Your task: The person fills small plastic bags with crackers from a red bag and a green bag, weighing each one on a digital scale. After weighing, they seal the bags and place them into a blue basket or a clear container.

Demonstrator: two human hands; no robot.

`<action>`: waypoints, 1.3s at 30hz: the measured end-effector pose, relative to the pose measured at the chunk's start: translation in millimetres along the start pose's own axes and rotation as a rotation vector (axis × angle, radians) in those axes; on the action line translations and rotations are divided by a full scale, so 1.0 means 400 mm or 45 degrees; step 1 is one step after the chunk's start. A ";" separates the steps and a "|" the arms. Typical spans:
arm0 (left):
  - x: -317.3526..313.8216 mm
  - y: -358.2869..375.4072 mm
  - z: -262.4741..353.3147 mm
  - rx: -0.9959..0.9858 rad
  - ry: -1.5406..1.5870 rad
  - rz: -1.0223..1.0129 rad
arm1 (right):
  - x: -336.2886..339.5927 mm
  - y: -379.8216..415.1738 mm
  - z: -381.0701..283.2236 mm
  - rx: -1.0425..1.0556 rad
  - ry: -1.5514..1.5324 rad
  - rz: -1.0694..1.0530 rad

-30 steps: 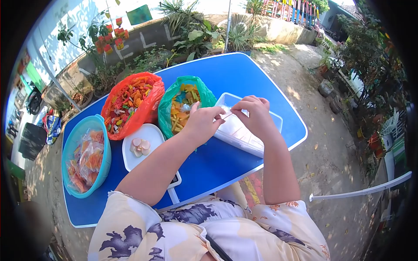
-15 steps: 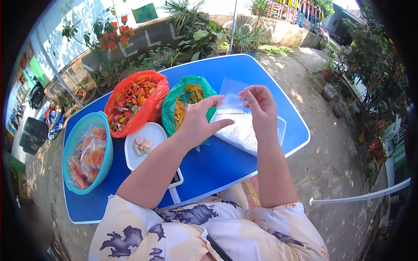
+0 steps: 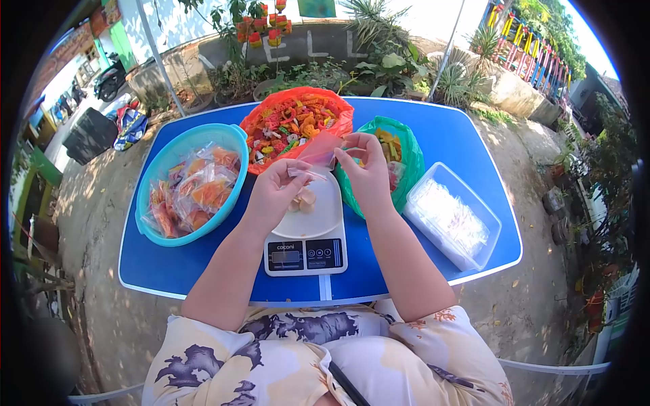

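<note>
A small clear plastic bag (image 3: pixel 319 150) is stretched between my two hands above a white kitchen scale (image 3: pixel 338 260). My left hand (image 3: pixel 274 193) pinches the bag's near edge at its left side. Thumb and fingers of my right hand (image 3: pixel 369 166) grip the bag on the other side. Several pale round chips (image 3: pixel 305 201) lie on the scale's white plate (image 3: pixel 323 220), partly covered by my left fingers. Just behind the bag is a red plastic bag (image 3: pixel 344 111) of colourful crackers (image 3: pixel 298 122). My right hand partly hides a green bag (image 3: pixel 412 159) with yellow pieces inside.
A light-blue basin (image 3: pixel 152 233) of filled clear packets (image 3: pixel 203 193) stands on the left of the blue table (image 3: pixel 433 115). At right is a white plastic box (image 3: pixel 493 233) with clear bags (image 3: pixel 450 216). Plants and a low wall stand beyond the table.
My hands have gone from over the white box to above the scale, carrying the clear bag. My left hand now pinches it too. The view has shifted to the left.
</note>
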State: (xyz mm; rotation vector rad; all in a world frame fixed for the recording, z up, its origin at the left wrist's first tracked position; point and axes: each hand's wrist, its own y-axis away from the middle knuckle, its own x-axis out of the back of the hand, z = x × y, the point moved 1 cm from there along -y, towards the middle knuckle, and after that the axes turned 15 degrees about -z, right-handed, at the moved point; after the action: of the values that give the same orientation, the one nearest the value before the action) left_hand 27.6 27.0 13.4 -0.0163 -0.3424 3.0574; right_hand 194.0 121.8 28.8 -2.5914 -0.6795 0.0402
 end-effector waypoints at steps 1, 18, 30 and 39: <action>0.012 0.010 -0.003 -0.028 -0.014 0.037 | -0.024 -0.003 -0.010 0.074 0.144 0.010; 0.046 0.061 -0.041 -0.159 -0.426 0.188 | -0.125 0.048 0.051 0.476 0.841 -0.386; 0.038 0.073 -0.035 -0.336 -0.897 0.168 | -0.096 0.053 0.036 0.612 1.042 -0.132; 0.032 0.092 -0.018 -0.416 -1.043 0.185 | -0.114 0.067 0.020 0.627 1.236 -0.191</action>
State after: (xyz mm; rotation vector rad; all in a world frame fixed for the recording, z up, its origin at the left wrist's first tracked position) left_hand 12.5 -6.5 -1.8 1.2494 -0.8966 2.9342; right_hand 165.0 83.0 6.2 -1.7627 -0.4023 -0.9075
